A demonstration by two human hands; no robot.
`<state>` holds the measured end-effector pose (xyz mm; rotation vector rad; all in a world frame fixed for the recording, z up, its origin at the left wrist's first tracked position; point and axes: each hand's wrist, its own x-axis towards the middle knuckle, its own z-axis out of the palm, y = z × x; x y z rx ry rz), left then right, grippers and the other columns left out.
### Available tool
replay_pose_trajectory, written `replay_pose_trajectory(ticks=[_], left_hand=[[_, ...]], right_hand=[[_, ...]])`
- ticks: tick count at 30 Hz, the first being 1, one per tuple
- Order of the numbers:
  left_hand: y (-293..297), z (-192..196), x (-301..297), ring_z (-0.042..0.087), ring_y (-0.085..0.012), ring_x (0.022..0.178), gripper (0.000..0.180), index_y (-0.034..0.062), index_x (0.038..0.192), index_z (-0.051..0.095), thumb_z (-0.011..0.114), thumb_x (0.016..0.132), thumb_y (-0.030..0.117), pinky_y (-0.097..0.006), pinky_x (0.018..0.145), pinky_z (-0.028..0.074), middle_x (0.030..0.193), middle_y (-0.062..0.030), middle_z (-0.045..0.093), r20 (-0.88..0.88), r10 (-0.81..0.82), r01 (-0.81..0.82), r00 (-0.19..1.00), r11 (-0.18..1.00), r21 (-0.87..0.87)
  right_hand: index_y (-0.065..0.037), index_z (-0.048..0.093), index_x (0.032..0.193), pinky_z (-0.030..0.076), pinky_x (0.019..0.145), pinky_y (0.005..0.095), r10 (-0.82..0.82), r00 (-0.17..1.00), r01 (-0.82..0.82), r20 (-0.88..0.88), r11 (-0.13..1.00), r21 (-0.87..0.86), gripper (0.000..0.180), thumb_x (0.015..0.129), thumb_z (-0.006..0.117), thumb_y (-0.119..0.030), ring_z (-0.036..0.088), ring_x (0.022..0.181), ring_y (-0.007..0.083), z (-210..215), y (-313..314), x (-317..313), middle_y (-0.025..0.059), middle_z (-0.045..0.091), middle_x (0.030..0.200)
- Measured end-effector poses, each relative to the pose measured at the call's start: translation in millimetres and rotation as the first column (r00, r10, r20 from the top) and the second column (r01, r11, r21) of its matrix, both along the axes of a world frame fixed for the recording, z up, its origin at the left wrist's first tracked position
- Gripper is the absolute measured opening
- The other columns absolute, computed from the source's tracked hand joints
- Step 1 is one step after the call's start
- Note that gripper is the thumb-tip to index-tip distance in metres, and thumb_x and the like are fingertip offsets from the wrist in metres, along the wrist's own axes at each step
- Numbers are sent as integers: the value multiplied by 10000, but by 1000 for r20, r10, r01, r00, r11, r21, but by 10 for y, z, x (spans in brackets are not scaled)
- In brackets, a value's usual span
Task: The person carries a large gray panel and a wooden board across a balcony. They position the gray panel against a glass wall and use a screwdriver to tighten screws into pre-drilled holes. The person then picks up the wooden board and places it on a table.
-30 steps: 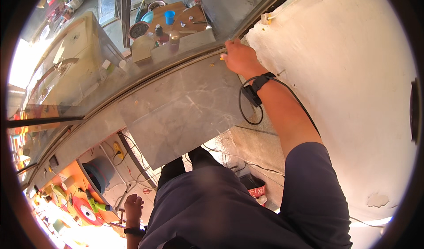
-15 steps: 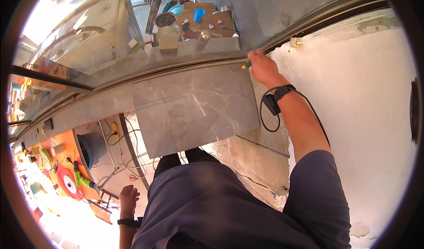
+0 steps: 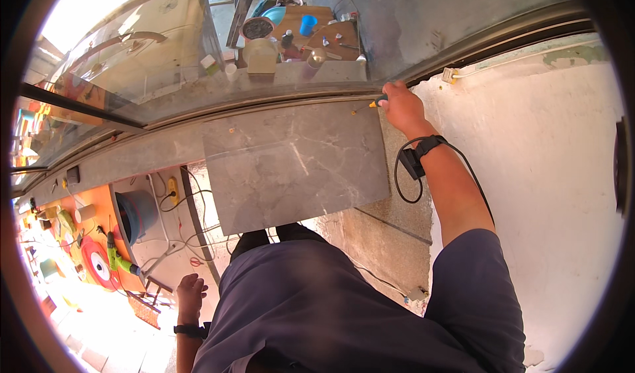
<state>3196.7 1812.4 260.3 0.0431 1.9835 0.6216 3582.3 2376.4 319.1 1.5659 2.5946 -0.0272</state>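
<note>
Shifted rightward in view, the right hand (image 3: 404, 110) clasps a yellow-tipped tool (image 3: 380, 101) pointing left by the far corner of the grey slab (image 3: 297, 168).

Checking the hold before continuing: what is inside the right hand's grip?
In the right hand is a small tool: its yellow front and some dark green show. The rest is covered by the hand.

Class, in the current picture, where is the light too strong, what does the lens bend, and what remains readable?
Head view: glare washes out the floor at lower left; head view: the window frame bows into a curve; head view: the right hand reads clearly.
</note>
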Motion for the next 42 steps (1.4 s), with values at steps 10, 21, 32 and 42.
replay_pose_trajectory(ticks=[10,21,32,42], left_hand=[[34,-27,-17,677,-190,758,334,-69,1155,565,609,875,109,-273,596,519,976,-149,658,-6,-8,8,1000,1000,17],[21,-22,-8,675,-189,769,341,-68,1169,559,604,876,99,-275,606,522,982,-146,659,15,6,-6,1000,1000,19],[7,-61,-15,675,-194,772,346,-72,1173,561,604,876,100,-278,610,525,981,-150,659,15,7,-8,1000,1000,17],[-32,-68,-22,677,-193,758,338,-72,1165,564,608,873,93,-277,595,525,969,-148,658,13,15,-15,1000,1000,7]], right_hand=[[-36,541,986,508,744,463,88,994,-90,-72,996,-20,290,875,650,-280,622,936,361,5,63,-27,162,587,1068],[-75,559,1034,504,798,449,-80,992,80,-95,997,1,290,896,612,-324,623,973,348,-73,93,32,167,607,1115],[-80,564,1014,502,786,455,-141,989,140,-51,990,-24,256,866,656,-267,631,933,339,-82,169,-4,153,631,1003],[-60,572,978,502,749,436,-236,958,249,161,966,-69,255,843,691,-241,624,941,329,51,140,-149,119,600,1033]])
